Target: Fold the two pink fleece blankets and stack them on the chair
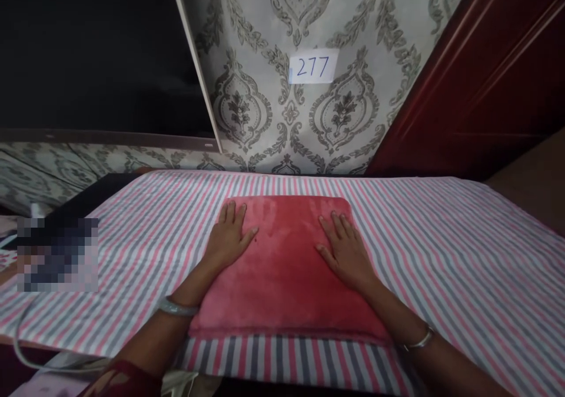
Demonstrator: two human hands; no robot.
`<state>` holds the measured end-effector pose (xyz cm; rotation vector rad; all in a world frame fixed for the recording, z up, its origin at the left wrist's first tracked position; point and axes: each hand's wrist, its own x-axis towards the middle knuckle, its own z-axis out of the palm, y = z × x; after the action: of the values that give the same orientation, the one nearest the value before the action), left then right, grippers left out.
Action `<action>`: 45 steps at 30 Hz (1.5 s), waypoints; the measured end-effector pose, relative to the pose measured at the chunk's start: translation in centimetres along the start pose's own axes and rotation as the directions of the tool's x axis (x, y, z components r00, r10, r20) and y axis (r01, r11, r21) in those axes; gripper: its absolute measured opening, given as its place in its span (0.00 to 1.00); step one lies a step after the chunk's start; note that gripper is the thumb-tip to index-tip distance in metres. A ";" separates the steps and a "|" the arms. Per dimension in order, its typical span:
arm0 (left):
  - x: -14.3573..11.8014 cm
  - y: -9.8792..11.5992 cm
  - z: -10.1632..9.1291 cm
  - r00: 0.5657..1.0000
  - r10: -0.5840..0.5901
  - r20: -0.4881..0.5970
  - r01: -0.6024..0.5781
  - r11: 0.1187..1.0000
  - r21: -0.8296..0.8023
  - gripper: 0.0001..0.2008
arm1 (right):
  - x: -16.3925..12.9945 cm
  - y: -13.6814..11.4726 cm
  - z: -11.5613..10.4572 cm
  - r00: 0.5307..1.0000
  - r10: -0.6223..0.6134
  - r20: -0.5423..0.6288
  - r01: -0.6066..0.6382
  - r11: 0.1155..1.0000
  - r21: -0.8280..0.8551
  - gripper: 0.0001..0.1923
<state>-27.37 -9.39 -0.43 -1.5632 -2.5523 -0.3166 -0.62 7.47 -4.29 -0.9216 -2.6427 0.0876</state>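
Both hands lie flat and open on a folded red plush cloth (282, 267), gripping nothing. The left hand (229, 238) rests palm down near the cloth's left edge, its fingers (232, 213) held together and pointing toward the wall, the thumb spread to the right. The right hand (346, 250) mirrors it near the right edge, fingers (338, 223) slightly fanned, their tips short of the far corner. The cloth sits in the middle of a striped sheet (441, 256) in pink, grey and white, which covers the work surface beyond the fingertips and on either side.

A silver bangle (176, 307) circles the left wrist and another bangle (419, 341) the right. A white cable (26, 338) trails off the sheet, well to the left of the left hand. A paper label reading 277 (313, 66) hangs on the patterned wall (265, 109) ahead.

The plush looks slippery against the sheet: uneven pressure from the palms could slide the stack or skew its layers, and a bangle might snag the pile.
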 end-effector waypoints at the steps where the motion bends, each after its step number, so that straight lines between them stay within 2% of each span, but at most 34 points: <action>1: 0.0 0.0 0.0 1.000 -0.001 0.000 0.001 1.000 -0.005 0.39 | 0.0 0.0 0.1 1.000 0.000 -0.002 0.000 1.000 -0.002 0.36; 7: 0.6 -0.1 -0.7 0.998 -0.024 0.064 0.027 0.999 -0.040 0.39 | 0.6 -0.5 -0.7 0.999 0.027 0.043 -0.026 0.999 -0.022 0.36; 11: 0.4 0.5 -3.3 0.980 -0.047 0.194 0.053 0.998 -0.028 0.38 | 0.7 -1.0 -3.2 0.985 0.043 0.169 -0.045 0.999 0.011 0.36; 14: -2.4 2.4 -5.7 0.984 0.011 0.175 -0.012 1.000 0.003 0.35 | -1.1 -1.8 -5.5 0.979 -0.002 0.202 -0.013 0.997 0.075 0.35; 16: -5.4 3.9 -6.5 0.983 0.158 0.095 -0.158 0.987 0.001 0.34 | -2.9 -2.7 -6.5 0.985 -0.076 0.152 0.061 0.992 0.107 0.34; 18: -8.3 5.0 -6.3 0.959 0.279 0.050 -0.279 0.960 0.003 0.35 | -4.8 -3.5 -6.7 0.984 -0.129 0.125 0.115 0.987 0.113 0.34; 19: -9.4 5.3 -5.8 0.952 0.302 0.043 -0.303 0.953 0.008 0.35 | -5.5 -3.7 -6.6 0.982 -0.134 0.131 0.120 0.987 0.109 0.34; 22: -11.2 5.2 -3.6 0.958 0.284 0.031 -0.284 0.958 0.026 0.35 | -6.8 -3.8 -5.6 0.978 -0.122 0.169 0.107 0.990 0.092 0.35; 26: -11.4 4.4 -1.7 0.964 0.267 -0.007 -0.267 0.964 0.020 0.35 | -7.3 -3.1 -4.1 0.979 -0.144 0.144 0.134 0.988 0.077 0.36; 32: -11.5 4.4 -1.3 0.960 0.278 0.014 -0.278 0.960 0.031 0.35 | -7.9 -2.7 -3.3 0.983 -0.164 0.086 0.158 0.985 0.073 0.35; 37: -11.4 4.1 -1.0 0.949 0.311 -0.052 -0.306 0.948 0.093 0.35 | -7.7 -2.7 -3.1 0.981 -0.194 0.032 0.192 0.980 0.050 0.34; 40: -11.8 3.8 -1.2 0.921 0.367 -0.128 -0.352 0.927 0.130 0.33 | -8.2 -2.4 -3.2 0.971 -0.237 -0.029 0.238 0.970 0.047 0.32; 45: -14.4 2.2 -1.8 0.819 0.518 -0.247 -0.483 0.855 0.188 0.32 | -11.5 -1.1 -4.4 0.915 -0.402 -0.044 0.404 0.913 0.056 0.36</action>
<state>-18.89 -21.31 -1.63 -1.9029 -1.8186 -0.2968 8.66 -0.66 -3.36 -0.3382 -2.7228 0.0552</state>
